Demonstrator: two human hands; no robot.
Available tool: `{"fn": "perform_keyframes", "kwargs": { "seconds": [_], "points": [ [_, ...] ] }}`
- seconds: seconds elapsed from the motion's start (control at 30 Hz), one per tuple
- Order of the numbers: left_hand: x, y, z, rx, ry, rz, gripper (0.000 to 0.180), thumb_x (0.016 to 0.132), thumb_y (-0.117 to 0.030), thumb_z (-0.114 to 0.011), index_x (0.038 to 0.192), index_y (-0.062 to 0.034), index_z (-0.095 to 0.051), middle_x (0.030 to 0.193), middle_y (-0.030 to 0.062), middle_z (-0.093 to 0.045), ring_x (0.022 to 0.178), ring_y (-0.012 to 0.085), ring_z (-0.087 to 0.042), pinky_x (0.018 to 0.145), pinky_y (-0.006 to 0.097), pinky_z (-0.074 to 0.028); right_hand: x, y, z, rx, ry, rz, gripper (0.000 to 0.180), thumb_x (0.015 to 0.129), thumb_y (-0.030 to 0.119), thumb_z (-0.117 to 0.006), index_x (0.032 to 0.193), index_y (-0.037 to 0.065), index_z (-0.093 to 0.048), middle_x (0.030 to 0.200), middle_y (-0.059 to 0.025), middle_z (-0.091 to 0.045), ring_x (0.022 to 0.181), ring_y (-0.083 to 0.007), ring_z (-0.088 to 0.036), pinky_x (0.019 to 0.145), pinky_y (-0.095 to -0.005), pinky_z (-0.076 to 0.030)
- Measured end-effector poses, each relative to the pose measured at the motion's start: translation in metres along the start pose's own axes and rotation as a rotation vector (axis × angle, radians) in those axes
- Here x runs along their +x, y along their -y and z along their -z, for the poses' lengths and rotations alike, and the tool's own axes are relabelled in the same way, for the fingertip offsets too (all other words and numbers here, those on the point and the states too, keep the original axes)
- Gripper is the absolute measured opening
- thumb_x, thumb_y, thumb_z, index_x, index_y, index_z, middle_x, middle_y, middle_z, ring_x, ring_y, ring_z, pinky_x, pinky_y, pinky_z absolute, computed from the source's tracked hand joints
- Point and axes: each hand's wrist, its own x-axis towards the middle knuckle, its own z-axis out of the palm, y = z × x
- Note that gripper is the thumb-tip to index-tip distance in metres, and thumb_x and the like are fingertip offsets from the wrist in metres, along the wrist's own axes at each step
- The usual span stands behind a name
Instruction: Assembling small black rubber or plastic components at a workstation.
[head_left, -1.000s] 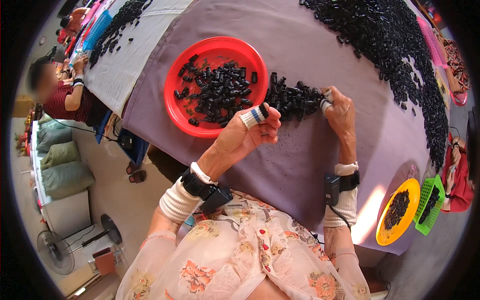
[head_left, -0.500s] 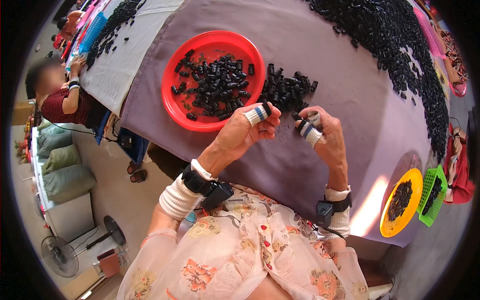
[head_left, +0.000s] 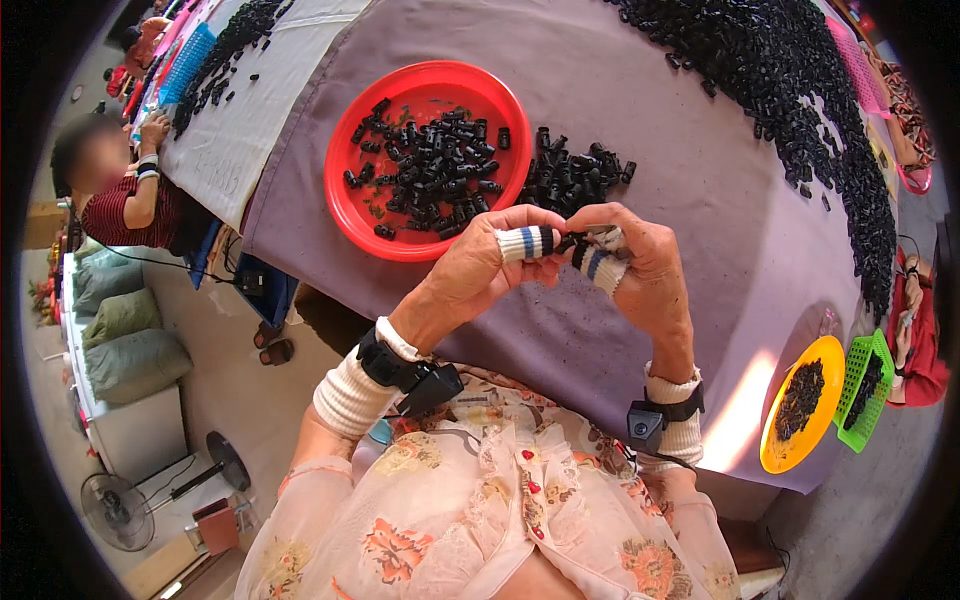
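Just above the near edge of the purple-covered desk [head_left: 700, 250], the left hand [head_left: 478, 272] and right hand [head_left: 640, 265] meet, their fingers, sleeved in striped cloth covers, pinched from both sides on a small black plastic piece [head_left: 566, 243] held in the air between them. It looks a tight, fiddly hold; if the cloth-covered fingers slip, I reckon the piece could drop past the desk edge onto the flowered lap below, or spring into the loose little heap of black pieces [head_left: 578, 175] just beyond the hands and get lost among them. A sleeve could also brush that heap toward the edge

The round red plastic bowl [head_left: 352, 212], beside the heap on the left, holds a scatter of the same black pieces with a few green scraps. Far to the right, a round orange plastic dish [head_left: 775, 452] holds a dark pile, and a green slotted plastic basket [head_left: 868, 425] touching it holds more
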Motion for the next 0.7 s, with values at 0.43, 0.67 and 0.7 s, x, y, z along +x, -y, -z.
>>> {"fn": "perform_keyframes", "kwargs": {
  "seconds": [0.43,0.67,0.7],
  "points": [
    [-0.001,-0.003,-0.010,-0.164,0.044,0.011,0.030,0.083,-0.017,-0.059,0.110,-0.0026,-0.055,0.090,0.0087,-0.062,0.078,0.0203,-0.060,0.074,0.036,-0.049,0.006,0.013,0.005,0.184,-0.051,-0.221,0.020,0.072,0.004,-0.069,0.090,0.005,-0.059,0.070,0.0006,-0.060,0.064,-0.0044,-0.053,0.058,-0.0208,-0.044],
    [-0.003,-0.003,-0.011,-0.256,0.092,0.022,0.025,0.086,-0.010,-0.054,0.110,-0.0018,-0.054,0.092,0.0100,-0.061,0.079,0.0186,-0.059,0.073,0.033,-0.050,0.012,0.013,0.003,0.354,-0.019,-0.306,0.014,0.075,0.007,-0.068,0.085,0.006,-0.059,0.068,0.0035,-0.057,0.056,-0.0032,-0.049,0.049,-0.0187,-0.039],
    [-0.003,-0.003,-0.012,-0.266,0.074,0.012,0.028,0.085,-0.013,-0.056,0.111,-0.0015,-0.053,0.092,0.0096,-0.061,0.079,0.0183,-0.060,0.073,0.033,-0.048,0.012,0.014,0.003,0.363,-0.055,-0.348,0.011,0.076,0.009,-0.067,0.083,0.006,-0.059,0.067,0.0035,-0.056,0.053,-0.0031,-0.048,0.046,-0.0183,-0.038]
  ]
}}
